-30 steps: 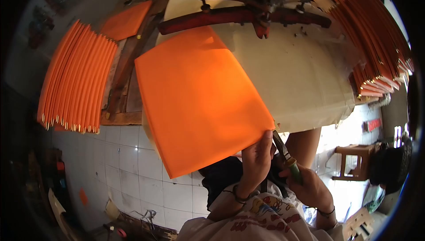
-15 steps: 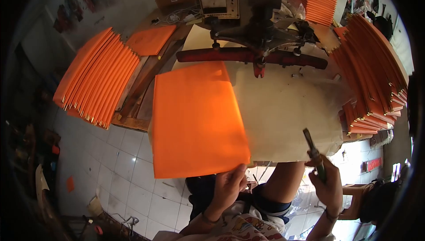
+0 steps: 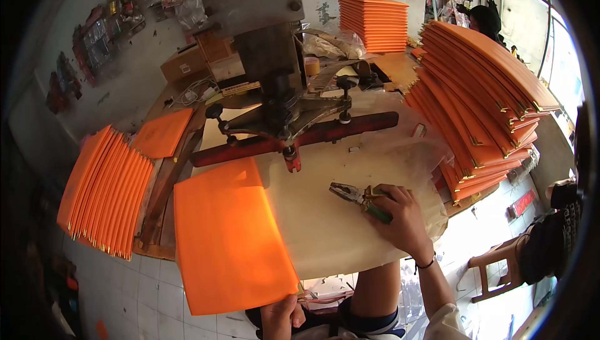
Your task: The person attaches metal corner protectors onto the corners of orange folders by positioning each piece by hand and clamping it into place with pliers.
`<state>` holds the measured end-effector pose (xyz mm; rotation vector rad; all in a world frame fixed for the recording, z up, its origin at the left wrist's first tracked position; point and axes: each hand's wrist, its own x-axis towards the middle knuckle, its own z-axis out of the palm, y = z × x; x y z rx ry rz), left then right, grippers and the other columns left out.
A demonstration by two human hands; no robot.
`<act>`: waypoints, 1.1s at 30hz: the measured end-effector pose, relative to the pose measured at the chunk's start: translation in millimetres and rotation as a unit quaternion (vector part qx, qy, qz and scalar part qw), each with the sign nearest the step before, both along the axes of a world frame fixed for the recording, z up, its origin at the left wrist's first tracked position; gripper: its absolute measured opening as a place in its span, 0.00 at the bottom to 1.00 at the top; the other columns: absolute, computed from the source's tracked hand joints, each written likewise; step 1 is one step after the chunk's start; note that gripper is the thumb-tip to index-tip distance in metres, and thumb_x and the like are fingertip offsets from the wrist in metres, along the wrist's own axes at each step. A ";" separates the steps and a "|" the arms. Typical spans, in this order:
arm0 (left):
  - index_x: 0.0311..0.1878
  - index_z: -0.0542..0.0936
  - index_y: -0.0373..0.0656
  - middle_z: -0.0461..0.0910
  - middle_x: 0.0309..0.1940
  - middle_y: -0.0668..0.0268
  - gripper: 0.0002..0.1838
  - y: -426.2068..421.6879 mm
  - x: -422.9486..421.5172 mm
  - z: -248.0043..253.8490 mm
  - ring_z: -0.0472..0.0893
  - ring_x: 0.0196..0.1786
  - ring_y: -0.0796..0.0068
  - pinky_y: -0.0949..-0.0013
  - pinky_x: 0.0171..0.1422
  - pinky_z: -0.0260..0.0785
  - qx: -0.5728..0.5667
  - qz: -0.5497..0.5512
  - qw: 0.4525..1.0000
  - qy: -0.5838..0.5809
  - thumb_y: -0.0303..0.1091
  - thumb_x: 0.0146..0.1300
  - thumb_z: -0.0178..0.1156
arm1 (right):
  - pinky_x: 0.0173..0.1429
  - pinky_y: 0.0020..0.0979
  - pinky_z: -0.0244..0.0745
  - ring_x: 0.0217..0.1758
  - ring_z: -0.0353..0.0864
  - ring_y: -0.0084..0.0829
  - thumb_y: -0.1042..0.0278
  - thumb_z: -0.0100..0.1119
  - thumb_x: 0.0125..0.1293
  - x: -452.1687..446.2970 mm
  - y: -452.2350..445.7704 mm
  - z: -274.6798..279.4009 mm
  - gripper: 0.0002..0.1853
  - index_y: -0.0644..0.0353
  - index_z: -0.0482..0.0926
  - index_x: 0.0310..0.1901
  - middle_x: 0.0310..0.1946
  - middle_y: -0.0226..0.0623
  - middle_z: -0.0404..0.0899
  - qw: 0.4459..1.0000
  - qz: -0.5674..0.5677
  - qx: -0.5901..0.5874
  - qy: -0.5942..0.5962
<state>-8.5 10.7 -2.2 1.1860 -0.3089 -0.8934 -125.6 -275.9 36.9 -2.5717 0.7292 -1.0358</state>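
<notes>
My left hand (image 3: pixel 282 316) pinches the near right corner of a flat orange folder-like cover (image 3: pixel 228 240), which lies partly on the pale board and overhangs its near edge. The thumb is on top of the cover. In my right hand (image 3: pixel 402 222) are pliers (image 3: pixel 347 192) with green handles, held above the pale board (image 3: pixel 312 240), jaws pointing left toward the press. A dark press head with a red crossbar (image 3: pixel 350 129) hangs just beyond the cover.
Stacks of orange covers stand at the left (image 3: pixel 103 190), at the right (image 3: pixel 481 102) and at the back (image 3: pixel 374 24). A cardboard box (image 3: pixel 181 65) sits behind the press. Another person (image 3: pixel 550 240) and a brown stool (image 3: pixel 497 271) are at the right edge.
My right hand has moved up and inward over the pale board with the pliers, whose jaws now point left. My left hand still grips the cover's corner. The head view has shifted.
</notes>
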 end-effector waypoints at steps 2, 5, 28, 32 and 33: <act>0.56 0.77 0.35 0.71 0.19 0.69 0.17 4.7 3.0 -3.7 0.68 0.19 0.81 0.76 0.23 0.59 0.027 -0.029 0.999 0.008 0.40 0.78 0.57 | 0.65 0.43 0.71 0.58 0.79 0.40 0.66 0.75 0.53 0.0 -0.5 -0.8 0.12 0.57 0.87 0.40 0.51 0.34 0.83 1.000 -0.002 0.000 -0.007; 0.72 0.66 0.34 0.77 0.24 0.63 0.32 13.4 8.6 5.0 0.71 0.21 0.80 0.75 0.28 0.64 -0.026 -0.120 0.988 0.096 0.42 0.73 0.64 | 0.65 0.43 0.70 0.57 0.79 0.39 0.65 0.76 0.52 0.5 -0.2 -1.9 0.12 0.56 0.87 0.39 0.52 0.33 0.83 1.000 -0.006 -0.009 -0.021; 0.49 0.85 0.49 0.77 0.62 0.55 0.13 -42.5 65.7 60.4 0.80 0.54 0.58 0.48 0.63 0.70 0.160 -0.082 0.537 -0.824 0.44 0.67 0.66 | 0.67 0.41 0.66 0.60 0.78 0.35 0.52 0.77 0.52 -1.2 2.0 -1.0 0.16 0.52 0.89 0.38 0.53 0.28 0.83 0.999 -0.039 -0.001 0.020; 0.46 0.88 0.55 0.71 0.69 0.59 0.14 -52.8 71.4 47.3 0.67 0.71 0.50 0.41 0.76 0.53 0.193 -0.085 0.612 -0.762 0.49 0.61 0.68 | 0.68 0.41 0.66 0.60 0.78 0.37 0.51 0.76 0.55 -1.8 3.8 3.1 0.17 0.52 0.89 0.40 0.54 0.29 0.83 0.999 -0.028 0.002 0.021; 0.46 0.88 0.54 0.71 0.69 0.59 0.15 -53.7 71.4 48.9 0.67 0.71 0.50 0.41 0.76 0.53 0.198 -0.084 0.614 -0.759 0.50 0.61 0.68 | 0.68 0.41 0.66 0.60 0.79 0.37 0.51 0.75 0.55 -2.4 3.1 3.4 0.17 0.53 0.89 0.40 0.54 0.30 0.83 0.999 -0.028 0.002 0.019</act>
